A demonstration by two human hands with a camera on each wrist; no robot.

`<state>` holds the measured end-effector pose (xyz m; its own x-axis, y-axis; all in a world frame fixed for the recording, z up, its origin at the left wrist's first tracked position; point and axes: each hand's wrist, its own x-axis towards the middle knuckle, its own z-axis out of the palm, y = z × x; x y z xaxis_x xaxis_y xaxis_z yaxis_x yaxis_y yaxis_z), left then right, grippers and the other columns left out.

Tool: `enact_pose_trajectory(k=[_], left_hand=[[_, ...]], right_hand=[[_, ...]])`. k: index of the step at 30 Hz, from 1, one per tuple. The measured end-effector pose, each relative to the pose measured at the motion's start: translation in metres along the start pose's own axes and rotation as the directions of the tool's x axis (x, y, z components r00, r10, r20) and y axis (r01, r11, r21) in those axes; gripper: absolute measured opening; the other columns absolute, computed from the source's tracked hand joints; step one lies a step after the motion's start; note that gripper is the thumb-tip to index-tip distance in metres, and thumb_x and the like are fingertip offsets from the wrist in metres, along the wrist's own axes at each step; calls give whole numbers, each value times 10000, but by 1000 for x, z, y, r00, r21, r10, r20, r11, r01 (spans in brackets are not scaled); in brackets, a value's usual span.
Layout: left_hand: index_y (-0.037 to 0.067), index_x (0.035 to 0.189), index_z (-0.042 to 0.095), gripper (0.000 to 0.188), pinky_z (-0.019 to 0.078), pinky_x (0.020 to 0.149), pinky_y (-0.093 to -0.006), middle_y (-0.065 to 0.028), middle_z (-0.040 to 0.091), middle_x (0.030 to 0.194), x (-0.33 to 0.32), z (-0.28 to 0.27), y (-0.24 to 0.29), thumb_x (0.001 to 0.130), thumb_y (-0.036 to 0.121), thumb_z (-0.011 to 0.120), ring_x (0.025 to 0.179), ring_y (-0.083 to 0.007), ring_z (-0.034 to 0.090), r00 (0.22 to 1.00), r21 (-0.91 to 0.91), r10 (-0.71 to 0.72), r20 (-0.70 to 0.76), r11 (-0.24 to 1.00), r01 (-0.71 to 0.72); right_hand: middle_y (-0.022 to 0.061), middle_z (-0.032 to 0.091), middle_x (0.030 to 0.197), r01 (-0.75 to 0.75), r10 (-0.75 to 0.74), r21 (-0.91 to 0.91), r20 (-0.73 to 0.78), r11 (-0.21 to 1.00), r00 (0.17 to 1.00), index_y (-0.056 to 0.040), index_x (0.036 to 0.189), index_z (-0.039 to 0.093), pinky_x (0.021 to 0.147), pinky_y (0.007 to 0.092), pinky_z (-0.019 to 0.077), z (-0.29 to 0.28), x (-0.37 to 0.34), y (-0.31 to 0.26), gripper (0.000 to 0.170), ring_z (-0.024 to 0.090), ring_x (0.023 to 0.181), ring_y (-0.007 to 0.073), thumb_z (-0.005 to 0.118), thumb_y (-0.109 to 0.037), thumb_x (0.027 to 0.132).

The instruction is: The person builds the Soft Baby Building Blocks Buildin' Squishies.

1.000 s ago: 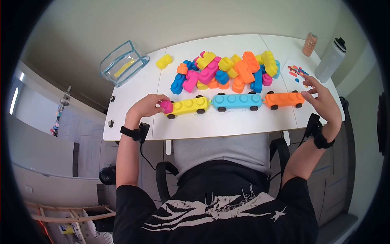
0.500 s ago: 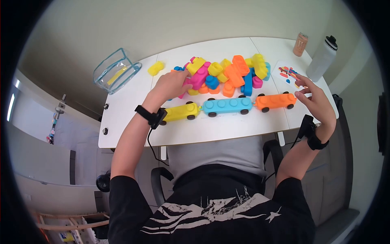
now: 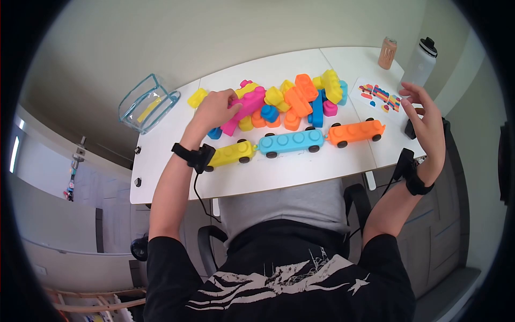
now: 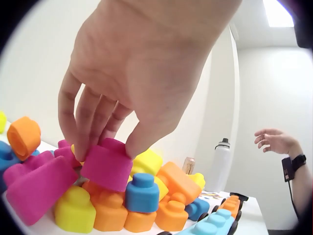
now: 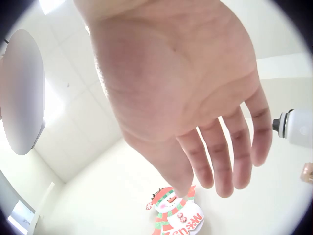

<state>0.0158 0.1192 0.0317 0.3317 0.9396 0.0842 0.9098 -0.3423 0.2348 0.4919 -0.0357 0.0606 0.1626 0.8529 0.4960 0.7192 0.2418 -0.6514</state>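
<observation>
My left hand (image 3: 215, 110) reaches into the pile of toy building blocks. In the left wrist view its thumb and fingers pinch a pink block (image 4: 108, 164) from either side, close over the other blocks. Below it stand three wheeled block wagons in a row: yellow (image 3: 230, 154), light blue (image 3: 291, 142) and orange (image 3: 357, 132). The wrist camera hides the yellow wagon's left end. My right hand (image 3: 426, 118) is raised near the table's right edge, fingers loosely bent and holding nothing. An orange block (image 4: 110, 215) and a blue block (image 4: 143, 193) sit under the pinched one.
A printed picture sheet (image 3: 378, 95) lies at the right. Behind it stand a drink can (image 3: 387, 53) and a white bottle (image 3: 420, 64). A clear bag with blue edging (image 3: 145, 104) stands at the table's left, near a lone yellow block (image 3: 197, 97).
My left hand has left a pink block at the yellow wagon's left end, moved up to the pile and taken hold of another pink block. My right hand has lifted away from the orange wagon.
</observation>
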Motion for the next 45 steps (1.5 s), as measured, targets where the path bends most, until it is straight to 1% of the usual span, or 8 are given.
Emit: enact_pose_trajectory(k=[6,11,19,22,29,31,37,45], left_hand=[[6,1173,719,281,603,883,-372,-138,788,1076,-32,-42,-20,972,202,733,999,-259,771,999,-105,37,-31,994,-40],[4,1168,697,224,619,877,-389,-147,783,1047,-72,-56,-38,966,98,708,998,-280,767,994,-216,73,84,975,-54],[25,1209,667,263,620,901,-399,-162,773,1086,-112,-24,-70,953,66,713,1061,-278,758,971,-277,84,222,961,-20],[29,1218,664,272,620,928,-410,-152,768,1118,-116,-17,-70,953,65,715,1068,-289,755,978,-360,66,197,933,9],[44,1253,665,322,601,1001,-422,-108,754,1202,-116,-12,-68,935,31,715,1147,-298,727,983,-322,103,154,945,-49],[50,1261,667,339,590,1021,-426,-105,749,1221,-117,-12,-66,927,21,718,1179,-305,713,985,-299,41,168,954,11],[44,1250,662,316,577,989,-430,-118,760,1190,-115,-7,-71,939,31,719,1190,-313,723,979,-272,114,170,960,-65],[40,1253,661,316,570,977,-413,-133,761,1198,-113,-2,-79,949,84,735,1192,-323,723,973,-284,79,217,959,-14]], right_hand=[[77,750,1138,9,-10,23,52,1000,999,-72,1347,687,845,319,541,8,2,-3,353,667,973,150,704,-189,1014],[54,729,1176,7,-10,15,165,1000,986,-75,1394,657,867,331,538,10,4,-5,389,648,1041,137,687,-197,1026],[88,758,1147,30,-33,22,207,999,978,-51,1371,652,867,335,546,19,4,-20,387,662,1003,170,701,-187,1013],[90,760,1156,24,-28,22,218,999,976,-53,1371,652,869,333,546,21,4,-22,386,665,1009,175,703,-184,1011],[70,731,1184,8,-8,0,200,1000,980,-67,1397,658,879,341,553,15,4,-12,383,660,1050,164,685,-180,1032],[76,742,1158,2,-3,7,178,1000,984,-66,1383,662,870,342,553,14,3,-11,379,670,1021,174,690,-196,1028],[75,754,1129,4,-3,-2,150,1000,989,-66,1370,667,855,337,555,13,2,-11,381,680,983,179,702,-220,1023],[70,754,1131,25,-26,11,166,1000,986,-69,1371,668,835,331,554,14,3,-7,382,675,981,167,703,-217,1021]])
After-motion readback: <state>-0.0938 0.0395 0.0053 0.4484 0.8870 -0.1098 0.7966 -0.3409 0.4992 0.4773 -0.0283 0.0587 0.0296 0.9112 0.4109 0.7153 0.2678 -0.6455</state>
